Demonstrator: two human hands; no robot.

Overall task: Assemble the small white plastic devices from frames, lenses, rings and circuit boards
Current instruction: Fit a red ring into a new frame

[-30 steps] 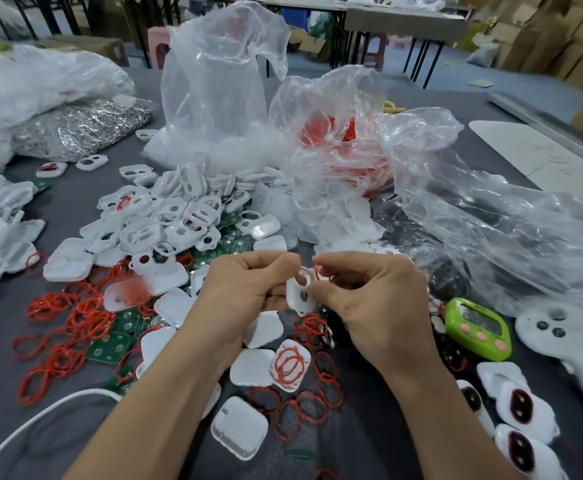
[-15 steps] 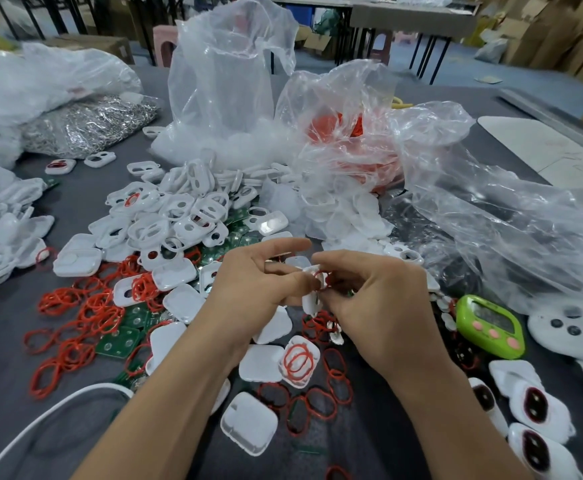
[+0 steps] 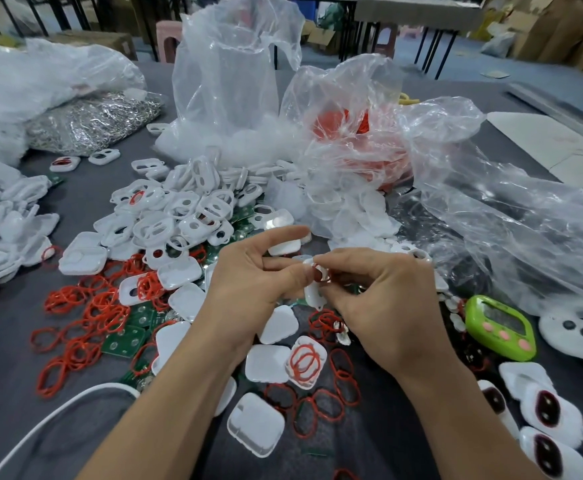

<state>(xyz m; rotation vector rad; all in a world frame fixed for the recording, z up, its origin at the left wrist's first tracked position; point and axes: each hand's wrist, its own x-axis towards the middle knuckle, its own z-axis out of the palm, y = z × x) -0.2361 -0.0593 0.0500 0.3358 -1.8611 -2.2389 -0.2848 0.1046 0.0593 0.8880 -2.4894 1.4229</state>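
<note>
Landmark: lime-green plastic timer (image 3: 499, 327) on the dark grey bench (image 3: 13, 375).

Both hands are raised just left of the timer. The left hand (image 3: 252, 282) grip pinches a small white plastic frame (image 3: 312, 294) with its index finger sticking out straight. The right hand (image 3: 383, 306) grip pinches a thin red rubber ring (image 3: 319, 273) against the top of that frame. The step looks like seating the ring, and it is not fully in yet.

Progress: early, by the look of it. A few finished white devices with dark oval lenses (image 3: 546, 407) lie just below the timer. Far more parts are loose:
- Heap of open white frames (image 3: 179, 209), up and left of the timer.
- Scattered red rings (image 3: 85, 306) and green circuit boards (image 3: 123, 339), far left of it.
- Blank white square shells (image 3: 255, 427), down and left of it, one holding a few rings (image 3: 305, 358).

The held frame shows no board or lens, so those steps are likely left.

Containers:
- Crumpled clear plastic bag (image 3: 352, 140), above and left of the timer, holds a red mass, probably more rings.
- Taller clear bag (image 3: 227, 98), further left, holds white pieces, too blurred to name.
- Clear bag of shiny silver metal bits (image 3: 89, 123), far upper left of the timer.
- Large rumpled clear bag (image 3: 525, 220), right above the timer; cannot tell its contents.
</note>
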